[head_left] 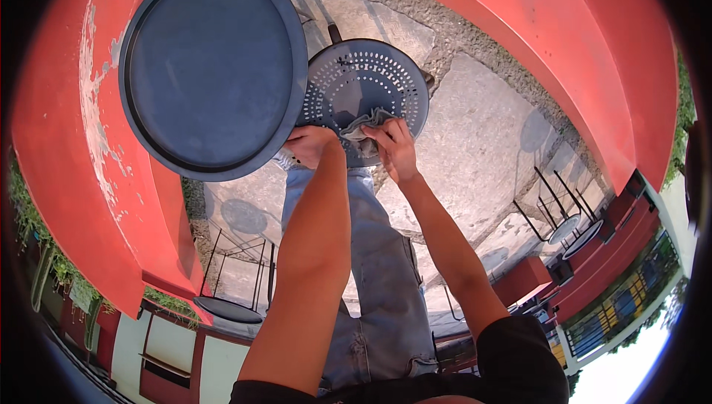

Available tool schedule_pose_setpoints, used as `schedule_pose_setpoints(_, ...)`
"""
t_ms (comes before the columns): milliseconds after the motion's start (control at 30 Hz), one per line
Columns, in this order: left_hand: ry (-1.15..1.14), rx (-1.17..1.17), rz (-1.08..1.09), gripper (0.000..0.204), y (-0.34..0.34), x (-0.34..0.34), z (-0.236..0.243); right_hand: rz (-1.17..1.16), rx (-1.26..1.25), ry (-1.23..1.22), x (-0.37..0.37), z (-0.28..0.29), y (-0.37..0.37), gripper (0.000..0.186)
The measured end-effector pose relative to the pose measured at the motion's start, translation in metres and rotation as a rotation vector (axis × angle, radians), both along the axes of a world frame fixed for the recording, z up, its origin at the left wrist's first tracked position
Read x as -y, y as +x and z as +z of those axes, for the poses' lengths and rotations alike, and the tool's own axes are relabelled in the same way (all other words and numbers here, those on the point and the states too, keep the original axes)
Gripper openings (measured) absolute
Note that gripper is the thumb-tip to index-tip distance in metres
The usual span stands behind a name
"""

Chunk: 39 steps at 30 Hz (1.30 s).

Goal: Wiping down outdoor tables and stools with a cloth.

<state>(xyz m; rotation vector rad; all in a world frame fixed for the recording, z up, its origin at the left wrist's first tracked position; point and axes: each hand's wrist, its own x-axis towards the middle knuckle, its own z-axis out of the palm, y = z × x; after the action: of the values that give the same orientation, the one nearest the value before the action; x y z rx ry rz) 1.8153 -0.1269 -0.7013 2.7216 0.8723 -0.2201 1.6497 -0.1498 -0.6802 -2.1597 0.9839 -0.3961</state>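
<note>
A round dark-grey metal seat (386, 85) with rings of punched holes lies in front of me. My right hand (397, 150) pinches a crumpled grey cloth (365, 124) that rests on the near part of this seat. Close to the seat's near left edge is my left hand (315, 144), its fingers curled beside the rim of a tabletop; what they grip, if anything, is hidden. That round dark-grey tabletop (211, 70) has a raised rim, stands at the left and overlaps the seat's left side in view.
Red curved walls (512, 11) run along the far and left sides, with peeling paint at left. Stone paving (482, 130) lies below. Black-legged chairs (567, 227) stand at right, and another round-seated chair (228, 309) is at lower left.
</note>
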Motion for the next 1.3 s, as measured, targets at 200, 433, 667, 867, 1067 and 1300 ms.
schedule_pose_setpoints(200,0.071,0.039,-0.039,0.057,-0.004,-0.004,-0.02,-0.432,0.126,-0.175,0.13,-0.009,0.064,0.026)
schedule_pose_setpoints(433,0.003,0.265,-0.091,0.048,-0.008,-0.004,-0.028,-0.367,0.011,-0.231,0.043,-0.019,0.031,0.029)
schedule_pose_setpoints(667,-0.224,-0.021,-0.111,0.051,-0.021,0.002,-0.006,-0.288,-0.156,-0.131,-0.084,0.002,-0.04,0.045)
schedule_pose_setpoints(867,-1.152,-0.259,-0.27,0.058,0.01,-0.081,-0.014,-0.404,-0.085,-0.146,-0.058,0.009,-0.019,0.024)
schedule_pose_setpoints(1067,-1.157,-0.627,-0.407,0.053,-0.059,-0.146,-0.009,-0.399,-0.138,-0.245,0.022,0.005,-0.052,0.022)
schedule_pose_setpoints(1300,-1.23,-0.534,-0.571,0.047,-0.093,-0.182,-0.016,-0.602,-0.14,-0.205,-0.059,0.004,-0.058,0.022)
